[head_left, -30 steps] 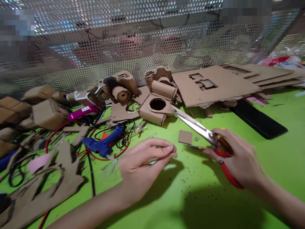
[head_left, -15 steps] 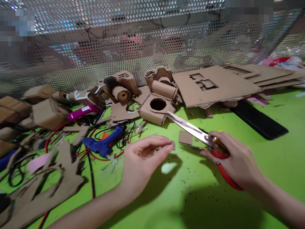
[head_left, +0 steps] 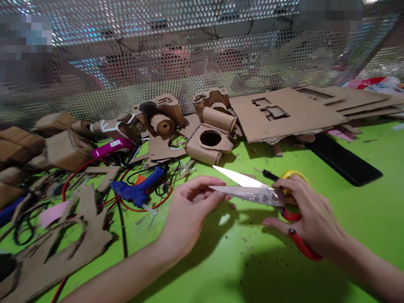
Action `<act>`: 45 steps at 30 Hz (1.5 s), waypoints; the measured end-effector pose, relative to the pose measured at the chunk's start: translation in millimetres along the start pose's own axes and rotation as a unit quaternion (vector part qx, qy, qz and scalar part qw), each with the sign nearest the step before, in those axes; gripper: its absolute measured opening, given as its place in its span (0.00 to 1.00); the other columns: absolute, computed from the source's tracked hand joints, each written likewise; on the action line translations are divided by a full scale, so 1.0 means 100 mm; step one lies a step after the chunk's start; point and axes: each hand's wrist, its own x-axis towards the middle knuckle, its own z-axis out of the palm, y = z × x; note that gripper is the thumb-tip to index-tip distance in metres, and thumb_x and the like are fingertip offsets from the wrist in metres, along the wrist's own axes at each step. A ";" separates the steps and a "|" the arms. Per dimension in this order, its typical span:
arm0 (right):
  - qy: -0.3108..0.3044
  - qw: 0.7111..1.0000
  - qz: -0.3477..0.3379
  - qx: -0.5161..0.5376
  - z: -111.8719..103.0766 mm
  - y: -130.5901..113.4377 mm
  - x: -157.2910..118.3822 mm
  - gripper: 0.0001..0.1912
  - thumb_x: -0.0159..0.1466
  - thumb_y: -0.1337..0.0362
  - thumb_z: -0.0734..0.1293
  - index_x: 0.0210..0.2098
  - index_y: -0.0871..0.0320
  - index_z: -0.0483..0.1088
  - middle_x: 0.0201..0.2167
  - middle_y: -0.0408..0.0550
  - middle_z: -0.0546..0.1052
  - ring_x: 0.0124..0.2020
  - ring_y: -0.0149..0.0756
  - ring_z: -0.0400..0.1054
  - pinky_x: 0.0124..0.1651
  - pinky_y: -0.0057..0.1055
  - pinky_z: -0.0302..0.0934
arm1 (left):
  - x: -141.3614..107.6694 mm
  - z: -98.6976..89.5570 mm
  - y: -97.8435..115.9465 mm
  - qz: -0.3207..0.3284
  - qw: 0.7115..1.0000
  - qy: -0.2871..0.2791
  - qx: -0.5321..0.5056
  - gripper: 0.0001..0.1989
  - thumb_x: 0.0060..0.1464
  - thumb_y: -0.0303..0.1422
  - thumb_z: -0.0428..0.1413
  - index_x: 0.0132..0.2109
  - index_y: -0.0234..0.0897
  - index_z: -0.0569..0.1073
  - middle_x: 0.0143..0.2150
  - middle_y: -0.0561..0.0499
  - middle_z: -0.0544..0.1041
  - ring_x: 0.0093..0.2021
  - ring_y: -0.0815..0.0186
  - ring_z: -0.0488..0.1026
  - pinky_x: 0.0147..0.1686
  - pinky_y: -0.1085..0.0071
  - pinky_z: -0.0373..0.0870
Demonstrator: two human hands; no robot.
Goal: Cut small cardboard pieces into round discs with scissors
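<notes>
Scissors [head_left: 249, 194] with red handles are held in my right hand [head_left: 315, 219], their blades spread and pointing left. One blade's tip reaches the fingers of my left hand [head_left: 189, 214], which pinches a small piece of cardboard, mostly hidden by thumb and fingers. Beyond the blades sits a cardboard camera body [head_left: 202, 150] with a round hole in its front. Partly covered by the scissors, a small cardboard square lies on the green table [head_left: 227, 269]. A yellow-handled tool [head_left: 298, 173] shows behind my right hand.
On the left are a blue glue gun [head_left: 139, 187], a purple glue gun [head_left: 112, 147], tangled cords and cardboard scraps [head_left: 67, 256]. Finished-looking cardboard cameras [head_left: 162, 113] stand by the perforated metal screen [head_left: 202, 63]. Cardboard sheets [head_left: 299, 115] and a black phone-like slab [head_left: 345, 160] lie right.
The scissors have opened wider and swung down and leftward, bringing a blade to my left fingertips. My left hand has shifted slightly; the cardboard square is now mostly covered.
</notes>
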 end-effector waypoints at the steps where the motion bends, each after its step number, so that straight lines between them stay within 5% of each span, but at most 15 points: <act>1: -0.001 1.000 0.001 0.008 0.00 0.01 -0.01 0.29 0.64 0.39 0.57 0.37 0.61 0.69 0.25 0.50 0.75 0.17 0.30 0.67 0.16 0.25 0.63 | 0.00 0.00 0.00 -0.008 1.000 -0.001 -0.017 0.08 0.34 0.19 0.66 0.25 0.35 0.80 0.25 0.53 0.80 0.24 0.72 0.77 0.26 0.84 0.74; 6: -0.013 1.000 -0.009 0.021 0.02 0.05 -0.05 0.24 0.66 0.44 0.58 0.38 0.59 0.69 0.25 0.47 0.75 0.19 0.29 0.67 0.18 0.24 0.62 | -0.01 0.00 0.00 -0.031 0.998 -0.015 -0.051 0.09 0.33 0.18 0.66 0.25 0.33 0.79 0.25 0.53 0.80 0.24 0.72 0.77 0.26 0.82 0.75; 17: -0.027 0.999 -0.014 0.030 0.06 0.05 -0.11 0.22 0.67 0.45 0.58 0.38 0.58 0.70 0.26 0.48 0.75 0.22 0.31 0.67 0.21 0.26 0.61 | -0.02 0.03 0.02 0.060 0.998 -0.020 -0.013 0.13 0.32 0.13 0.57 0.23 0.36 0.73 0.23 0.57 0.79 0.21 0.76 0.74 0.24 0.86 0.72; 31: -0.045 0.999 -0.014 0.026 0.09 0.08 -0.17 0.18 0.67 0.49 0.61 0.34 0.57 0.71 0.29 0.48 0.75 0.23 0.31 0.67 0.23 0.26 0.59 | -0.01 -0.01 -0.02 0.082 0.996 -0.005 0.022 0.14 0.33 0.15 0.61 0.23 0.36 0.68 0.21 0.60 0.75 0.21 0.76 0.72 0.25 0.83 0.74; 45: -0.045 0.997 -0.027 0.048 0.11 0.07 -0.18 0.17 0.68 0.51 0.60 0.37 0.57 0.71 0.27 0.47 0.75 0.24 0.30 0.67 0.23 0.26 0.61 | 0.00 -0.04 -0.04 0.084 0.995 -0.050 -0.016 0.15 0.38 0.14 0.63 0.24 0.35 0.67 0.24 0.59 0.79 0.24 0.74 0.77 0.26 0.82 0.76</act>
